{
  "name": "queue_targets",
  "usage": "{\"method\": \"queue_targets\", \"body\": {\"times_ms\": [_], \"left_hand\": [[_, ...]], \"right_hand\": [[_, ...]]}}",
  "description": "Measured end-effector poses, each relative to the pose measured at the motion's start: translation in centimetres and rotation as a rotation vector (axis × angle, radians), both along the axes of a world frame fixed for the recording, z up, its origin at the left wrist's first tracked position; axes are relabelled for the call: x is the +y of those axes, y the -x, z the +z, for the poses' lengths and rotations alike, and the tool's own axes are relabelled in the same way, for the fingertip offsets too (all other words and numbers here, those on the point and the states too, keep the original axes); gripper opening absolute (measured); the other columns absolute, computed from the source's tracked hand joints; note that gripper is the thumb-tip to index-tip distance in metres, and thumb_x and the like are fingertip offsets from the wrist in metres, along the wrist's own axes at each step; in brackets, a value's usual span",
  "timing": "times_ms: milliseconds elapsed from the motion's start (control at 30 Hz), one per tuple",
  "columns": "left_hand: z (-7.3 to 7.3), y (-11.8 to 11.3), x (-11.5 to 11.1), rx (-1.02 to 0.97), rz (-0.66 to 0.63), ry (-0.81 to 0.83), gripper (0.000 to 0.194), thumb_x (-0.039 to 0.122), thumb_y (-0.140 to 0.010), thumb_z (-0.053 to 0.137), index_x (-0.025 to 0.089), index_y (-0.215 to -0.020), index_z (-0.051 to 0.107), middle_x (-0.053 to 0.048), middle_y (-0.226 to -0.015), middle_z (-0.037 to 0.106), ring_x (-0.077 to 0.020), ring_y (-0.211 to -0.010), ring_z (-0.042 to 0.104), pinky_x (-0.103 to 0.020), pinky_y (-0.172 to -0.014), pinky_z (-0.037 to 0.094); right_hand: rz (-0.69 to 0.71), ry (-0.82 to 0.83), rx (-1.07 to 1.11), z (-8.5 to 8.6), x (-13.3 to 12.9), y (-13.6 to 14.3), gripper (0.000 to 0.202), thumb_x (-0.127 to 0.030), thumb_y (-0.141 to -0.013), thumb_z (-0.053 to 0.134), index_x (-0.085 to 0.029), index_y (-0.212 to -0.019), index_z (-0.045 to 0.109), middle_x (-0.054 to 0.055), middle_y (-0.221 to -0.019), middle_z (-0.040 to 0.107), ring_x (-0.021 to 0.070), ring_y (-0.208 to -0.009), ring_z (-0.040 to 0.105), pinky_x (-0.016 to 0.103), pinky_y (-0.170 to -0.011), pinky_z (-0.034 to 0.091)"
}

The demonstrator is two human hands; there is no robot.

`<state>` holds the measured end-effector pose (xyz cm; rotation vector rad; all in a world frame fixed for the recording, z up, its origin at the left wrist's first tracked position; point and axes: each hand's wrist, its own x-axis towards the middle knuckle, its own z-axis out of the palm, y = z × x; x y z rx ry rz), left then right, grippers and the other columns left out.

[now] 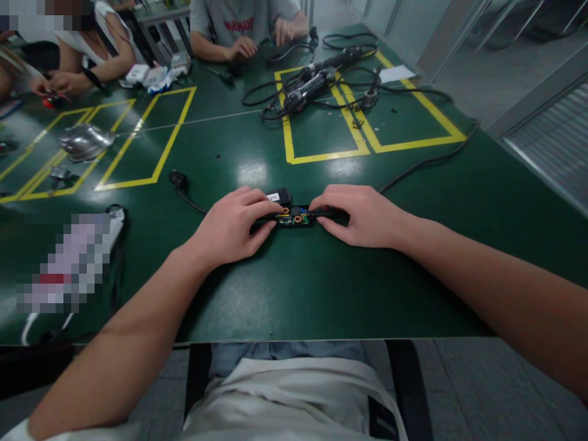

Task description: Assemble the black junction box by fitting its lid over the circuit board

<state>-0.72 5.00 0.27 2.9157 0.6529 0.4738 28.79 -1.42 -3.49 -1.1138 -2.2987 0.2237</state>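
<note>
A small open black case [294, 224] with a circuit board and copper coils inside lies on the green table in front of me. My left hand [236, 223] has thumb and fingers closed around its left end, where a black cable enters. From the other side, my right hand [361, 214] pinches the black cable [333, 214] at the case's right end. Just behind the case rests a black ribbed cover [283, 196] with a white label. A black power plug [178, 179] lies beyond my left hand, its cord running toward that hand.
Two black cylindrical tools [310, 89] with tangled cables lie farther back within yellow tape outlines. A shiny metal part [87, 142] sits back left, and a blurred-out badge [68, 263] lies near left. Across the table, a person in grey [250, 27] handles cables; others work at left.
</note>
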Motion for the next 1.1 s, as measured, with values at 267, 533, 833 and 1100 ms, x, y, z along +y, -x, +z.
{"method": "queue_targets", "body": {"times_ms": [267,533,833,1100], "left_hand": [[-0.44,0.12,0.33,0.069,0.040,0.010,0.039,0.025,-0.107,0.053,0.021,-0.136,0.079,-0.013,-0.112,0.079,-0.0289,-0.100,0.071,-0.045,-0.091,0.060],[0.10,0.64,0.32,0.108,0.045,0.065,0.043,0.032,-0.114,0.047,0.026,-0.144,0.077,-0.012,-0.117,0.075,-0.0258,-0.099,0.072,-0.039,-0.087,0.059],[-0.12,0.43,0.11,-0.010,0.099,0.102,0.042,0.027,-0.112,0.049,0.024,-0.146,0.073,-0.010,-0.122,0.072,-0.0240,-0.105,0.073,-0.037,-0.093,0.060],[-0.36,0.60,0.31,0.034,0.062,0.170,0.041,0.030,-0.111,0.051,0.022,-0.141,0.078,-0.012,-0.119,0.074,-0.0248,-0.101,0.073,-0.040,-0.093,0.060]], "right_hand": [[-0.029,0.023,0.005,0.09,-0.20,-0.01,0.023,-0.026,-0.099,0.061,-0.023,-0.114,0.078,0.009,-0.100,0.079,0.0253,-0.085,0.072,0.039,-0.080,0.056],[-0.005,-0.007,0.004,0.24,-0.29,-0.13,0.027,-0.028,-0.105,0.058,-0.021,-0.117,0.081,0.010,-0.102,0.080,0.0238,-0.085,0.073,0.038,-0.078,0.058],[-0.050,-0.062,0.033,0.22,-0.43,-0.13,0.028,-0.028,-0.104,0.058,-0.024,-0.120,0.080,0.009,-0.104,0.080,0.0252,-0.091,0.075,0.039,-0.082,0.060],[-0.015,-0.012,0.005,0.36,-0.40,-0.18,0.027,-0.026,-0.102,0.060,-0.022,-0.114,0.083,0.009,-0.101,0.082,0.0238,-0.084,0.075,0.037,-0.079,0.059]]}}
